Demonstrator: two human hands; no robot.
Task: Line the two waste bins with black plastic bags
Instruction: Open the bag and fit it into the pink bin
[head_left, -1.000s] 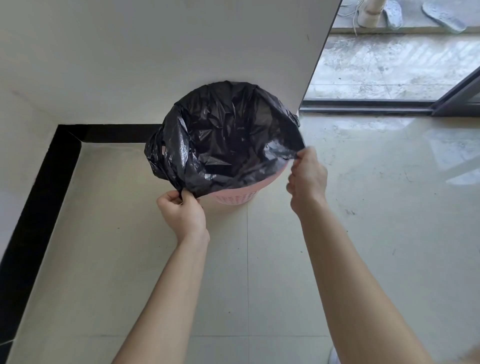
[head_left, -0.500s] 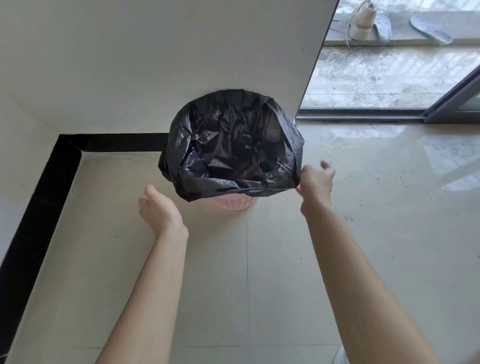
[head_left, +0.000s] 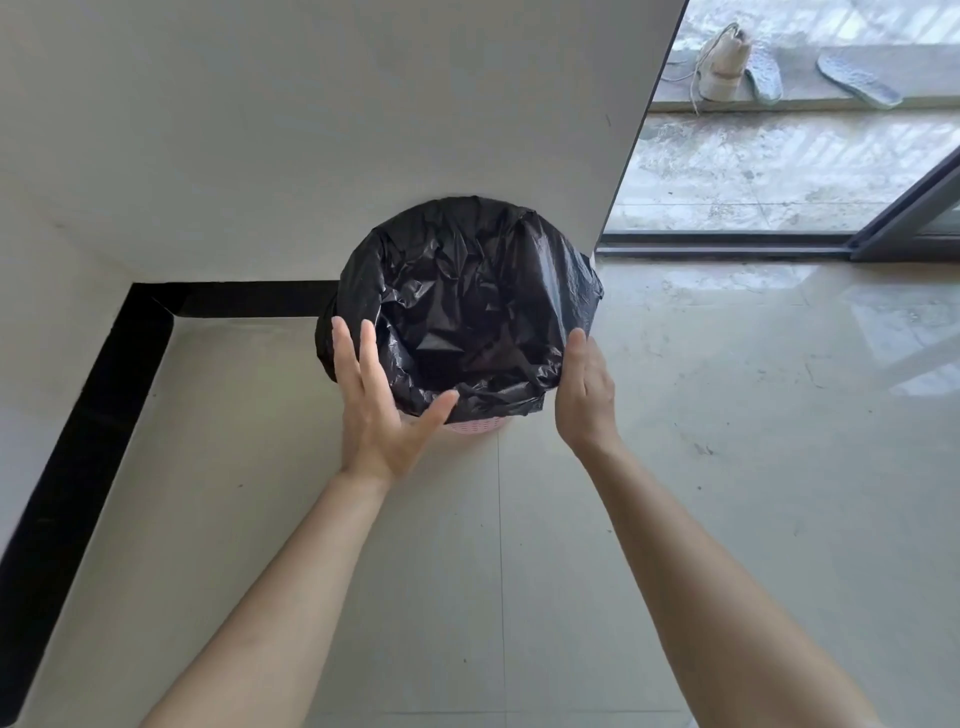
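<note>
Steadying the round pink lattice plastic bin (head_left: 475, 427) and its crinkled black plastic bag (head_left: 467, 306) between open-fingered, ungripping left hand (head_left: 376, 402) and right hand (head_left: 584, 395), smoothing the folded-over liner flush to the rim.

We see one black plastic bag (head_left: 467, 306), crinkled and glossy, spread open inside a pink waste bin (head_left: 475, 427) and folded down over its rim. The bin stands upright on the floor against the wall; only a perforated strip of it shows.
</note>
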